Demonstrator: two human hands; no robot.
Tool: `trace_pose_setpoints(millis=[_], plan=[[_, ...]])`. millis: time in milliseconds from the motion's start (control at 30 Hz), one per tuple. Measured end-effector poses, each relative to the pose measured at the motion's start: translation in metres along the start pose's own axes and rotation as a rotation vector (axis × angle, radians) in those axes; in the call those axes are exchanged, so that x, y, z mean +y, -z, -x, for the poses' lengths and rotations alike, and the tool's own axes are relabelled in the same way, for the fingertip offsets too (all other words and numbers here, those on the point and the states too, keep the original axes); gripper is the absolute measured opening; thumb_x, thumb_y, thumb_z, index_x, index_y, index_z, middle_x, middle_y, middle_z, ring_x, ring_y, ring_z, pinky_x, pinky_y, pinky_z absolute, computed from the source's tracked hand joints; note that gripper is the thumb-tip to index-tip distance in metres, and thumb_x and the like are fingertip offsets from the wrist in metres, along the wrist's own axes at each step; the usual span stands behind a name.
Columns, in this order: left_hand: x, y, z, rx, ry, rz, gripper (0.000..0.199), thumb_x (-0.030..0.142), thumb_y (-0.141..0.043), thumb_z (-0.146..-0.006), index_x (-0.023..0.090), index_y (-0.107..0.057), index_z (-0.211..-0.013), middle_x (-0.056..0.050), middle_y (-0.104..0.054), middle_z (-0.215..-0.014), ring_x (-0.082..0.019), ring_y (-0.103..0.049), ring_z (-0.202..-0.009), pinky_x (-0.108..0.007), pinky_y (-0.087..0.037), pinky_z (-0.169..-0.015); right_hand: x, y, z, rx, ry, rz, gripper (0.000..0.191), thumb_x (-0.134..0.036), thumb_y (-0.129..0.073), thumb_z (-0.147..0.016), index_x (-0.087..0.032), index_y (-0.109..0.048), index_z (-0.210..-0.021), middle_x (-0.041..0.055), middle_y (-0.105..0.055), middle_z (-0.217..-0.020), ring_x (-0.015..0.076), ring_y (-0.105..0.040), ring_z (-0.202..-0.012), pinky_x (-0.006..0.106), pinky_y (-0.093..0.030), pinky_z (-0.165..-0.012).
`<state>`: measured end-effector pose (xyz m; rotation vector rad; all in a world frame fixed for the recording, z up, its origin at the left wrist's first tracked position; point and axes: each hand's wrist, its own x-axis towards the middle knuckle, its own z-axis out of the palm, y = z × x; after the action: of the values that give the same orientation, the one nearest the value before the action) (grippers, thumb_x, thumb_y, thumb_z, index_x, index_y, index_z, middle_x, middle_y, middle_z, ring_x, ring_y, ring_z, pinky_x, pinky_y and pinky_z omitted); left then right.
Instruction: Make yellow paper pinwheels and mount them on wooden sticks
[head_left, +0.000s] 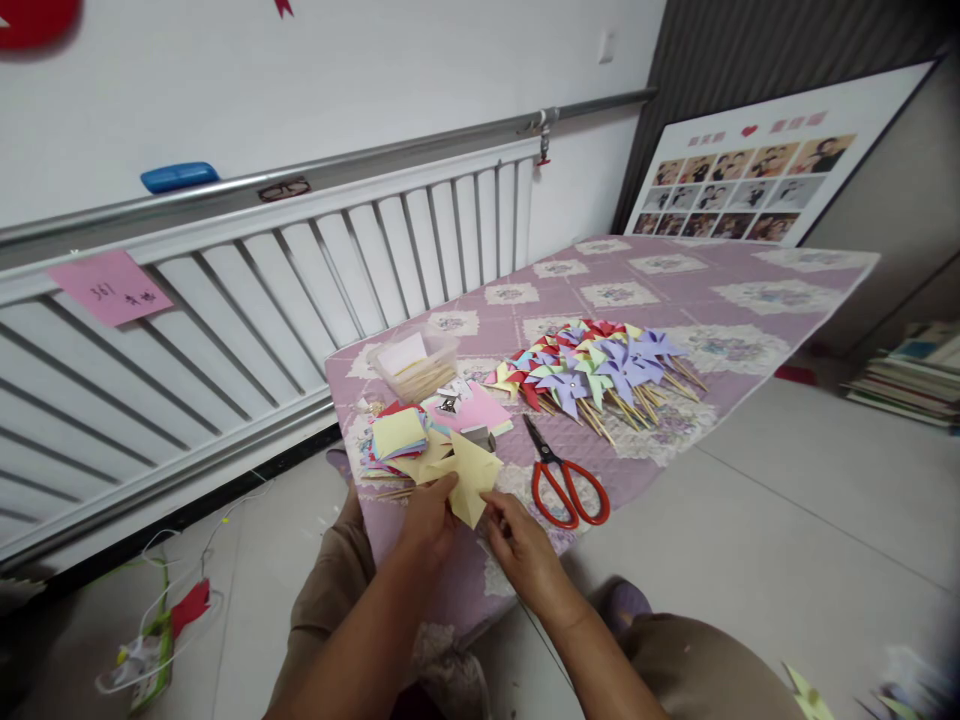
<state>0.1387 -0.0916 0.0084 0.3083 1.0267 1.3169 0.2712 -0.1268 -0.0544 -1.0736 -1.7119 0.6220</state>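
White radiator (348, 270), pink note (111, 287), photo board (739, 195)

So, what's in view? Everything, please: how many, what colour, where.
Tablecloth: one, purple-white, centre
Pinwheels: many, multicoloured, on it
Scissors: one pair, red-handled, on it
Paper stack: one, multicoloured, at tablecloth's left
Box: one, clear, behind the stack
Sticks: several, tan, mostly in the box
Sheet: one, yellow, right of the stack
Radiator: one, white, left
Pipe: one, grey, above it
Unclear object: one, blue, on the pipe
Glasses: one pair, dark, by the pipe
Note: one, pink, on the radiator
Photo board: one, white, right
Books: several, multicoloured, right edge
Slippers: two, purple, on floor
Left hand: one, bare, holding the sheet
Right hand: one, bare, at its edge
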Motion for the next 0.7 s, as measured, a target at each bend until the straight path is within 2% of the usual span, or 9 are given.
trace_pose_setpoints(millis=[167, 400, 567, 700], plan=[[-0.005, 0.001, 0.002, -0.041, -0.001, -0.027, 0.028, 0.008, -0.067, -0.068, 0.011, -0.067, -0.096, -0.007, -0.076, -0.085, -0.019, -0.070, -0.069, -0.029, -0.056, -0.065, 0.003, -0.002, -0.001, 0.037, -0.007, 0.023, 0.033, -0.012, -0.046, -0.089, -0.020, -0.058, -0.118, 0.0081, -0.067, -0.096, 0.0195, -0.066, -0.083, 0.030, -0.054, -0.070], [-0.013, 0.001, 0.004, -0.060, 0.051, -0.060, 0.025, 0.011, -0.071, -0.065, 0.012, -0.069, -0.090, -0.007, -0.076, -0.079, -0.019, -0.069, -0.065, -0.028, -0.054, -0.063, -0.001, 0.004, -0.002, 0.071, -0.057, -0.053, 0.026, -0.014, -0.051, -0.085, -0.021, -0.063, -0.107, 0.0041, -0.066, -0.088, 0.0173, -0.064, -0.073, 0.027, -0.052, -0.066], [-0.018, 0.001, 0.005, -0.115, 0.016, -0.067, 0.020, 0.012, -0.072, -0.064, 0.012, -0.070, -0.083, -0.007, -0.074, -0.076, -0.017, -0.066, -0.061, -0.026, -0.051, -0.060, -0.006, 0.010, -0.005, 0.081, -0.108, -0.111, 0.012, -0.023, -0.054, -0.089, -0.021, -0.066, -0.091, 0.0046, -0.067, -0.085, 0.0182, -0.064, -0.077, 0.027, -0.050, -0.067], [-0.022, -0.001, 0.007, -0.109, -0.009, -0.103, 0.010, 0.010, -0.069, -0.068, 0.013, -0.070, -0.078, -0.006, -0.073, -0.074, -0.016, -0.064, -0.060, -0.025, -0.049, -0.060, -0.008, 0.014, -0.006, 0.074, -0.166, -0.132, 0.020, -0.032, -0.053, -0.092, -0.021, -0.064, -0.080, 0.0034, -0.064, -0.078, 0.0180, -0.061, -0.072, 0.027, -0.048, -0.065]])
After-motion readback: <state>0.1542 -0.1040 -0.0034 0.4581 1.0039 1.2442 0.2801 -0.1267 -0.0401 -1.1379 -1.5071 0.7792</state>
